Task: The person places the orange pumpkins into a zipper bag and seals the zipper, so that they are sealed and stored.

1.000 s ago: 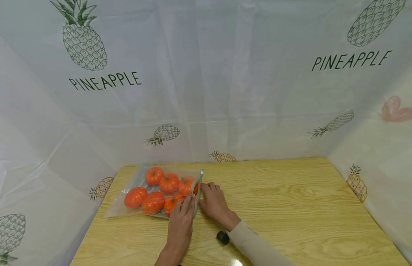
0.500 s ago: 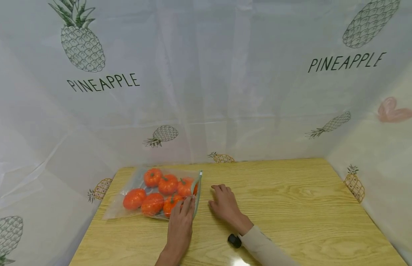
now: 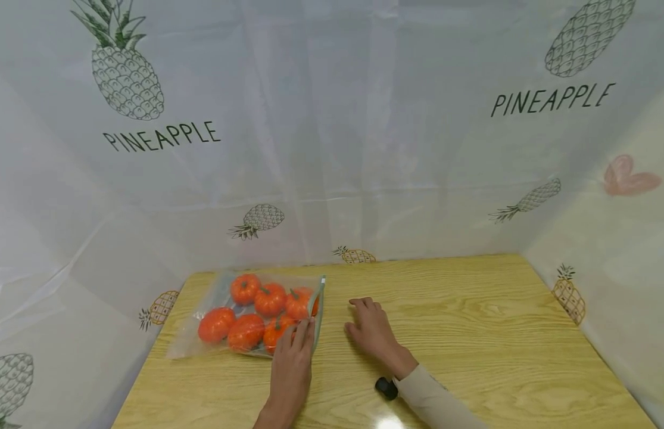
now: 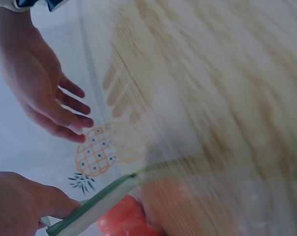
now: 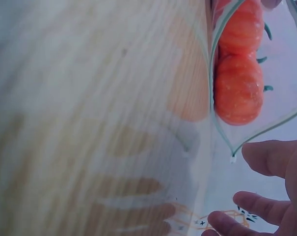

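Note:
A clear zip bag (image 3: 187, 339) with a green zip edge lies on its side at the left of the table. Several small orange pumpkins (image 3: 247, 332) with green stems are inside. My left hand (image 3: 292, 372) lies over the bag's near right corner and pinches the zip edge (image 4: 96, 201) between thumb and fingers. Parted lips at the bag's mouth (image 5: 213, 73) show in the right wrist view, with pumpkins (image 5: 238, 88) just inside. Apart from the bag, to its right, my right hand (image 3: 373, 330) hovers with relaxed fingers and holds nothing.
The wood-grain table (image 3: 471, 333) extends to the right of both hands. A white cloth (image 3: 342, 149) printed with pineapples hangs behind it and at the sides. A small black device (image 3: 386, 388) sits by the right sleeve.
My right hand has left the bag's zip edge and moved to the right. The left hand stays at the bag's mouth, and the bag lies in nearly the same place.

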Tool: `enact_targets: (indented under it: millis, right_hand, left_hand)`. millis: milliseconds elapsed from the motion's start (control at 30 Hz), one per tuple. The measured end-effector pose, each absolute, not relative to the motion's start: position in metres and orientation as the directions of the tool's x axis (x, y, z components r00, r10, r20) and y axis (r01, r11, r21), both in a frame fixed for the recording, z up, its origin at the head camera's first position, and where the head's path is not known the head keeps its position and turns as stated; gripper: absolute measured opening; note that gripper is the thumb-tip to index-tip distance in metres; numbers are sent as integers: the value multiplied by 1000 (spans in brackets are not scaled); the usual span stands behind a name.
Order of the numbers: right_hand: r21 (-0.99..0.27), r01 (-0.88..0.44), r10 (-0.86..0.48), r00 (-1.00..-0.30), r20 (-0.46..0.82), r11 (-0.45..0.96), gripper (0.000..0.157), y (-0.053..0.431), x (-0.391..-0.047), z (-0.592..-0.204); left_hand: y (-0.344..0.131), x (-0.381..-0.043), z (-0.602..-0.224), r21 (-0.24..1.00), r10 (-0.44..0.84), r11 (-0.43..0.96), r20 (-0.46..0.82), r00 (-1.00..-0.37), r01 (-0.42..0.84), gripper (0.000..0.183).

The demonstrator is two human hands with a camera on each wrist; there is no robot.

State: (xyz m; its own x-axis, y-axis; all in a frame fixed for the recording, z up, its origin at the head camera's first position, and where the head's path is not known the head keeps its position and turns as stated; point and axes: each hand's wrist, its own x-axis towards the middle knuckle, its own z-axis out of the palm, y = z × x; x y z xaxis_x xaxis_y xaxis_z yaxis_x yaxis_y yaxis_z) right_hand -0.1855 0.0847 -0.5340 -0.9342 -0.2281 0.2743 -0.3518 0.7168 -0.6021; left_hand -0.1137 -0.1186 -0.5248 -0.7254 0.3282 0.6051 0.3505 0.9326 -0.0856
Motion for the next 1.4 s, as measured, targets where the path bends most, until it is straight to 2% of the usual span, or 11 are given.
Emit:
enact_targets:
  millis: [267, 533, 800, 900, 1167, 1400]
  right_hand:
    - [-617, -346, -227, -937, 265, 707, 45, 85, -194, -533]
    - [-644, -348, -225, -937, 268, 681, 45, 79, -206, -530]
    - [-675, -320, -229, -947, 224, 664, 43, 69, -217, -525]
    - [-667, -321, -233, -947, 221, 672, 43, 66, -220, -524]
    - [-683, -308, -239, -951, 197, 662, 41, 61, -226, -521]
    - [-727, -258, -230, -963, 140, 636, 44, 55, -232, -516]
  left_hand:
    - [-115, -111, -526, -107, 331, 935, 607, -722, 339, 70]
    - [-114, -110, -526, -145, 357, 931, 559, -748, 336, 63]
    - [-117, -113, -521, -189, 414, 909, 524, -744, 372, 53]
    - [-120, -118, -510, -170, 429, 901, 478, -767, 398, 50]
    - [-134, -152, -463, -97, 445, 893, 336, -830, 440, 38]
    - [-153, -206, -440, 61, 451, 884, 155, -879, 464, 38]
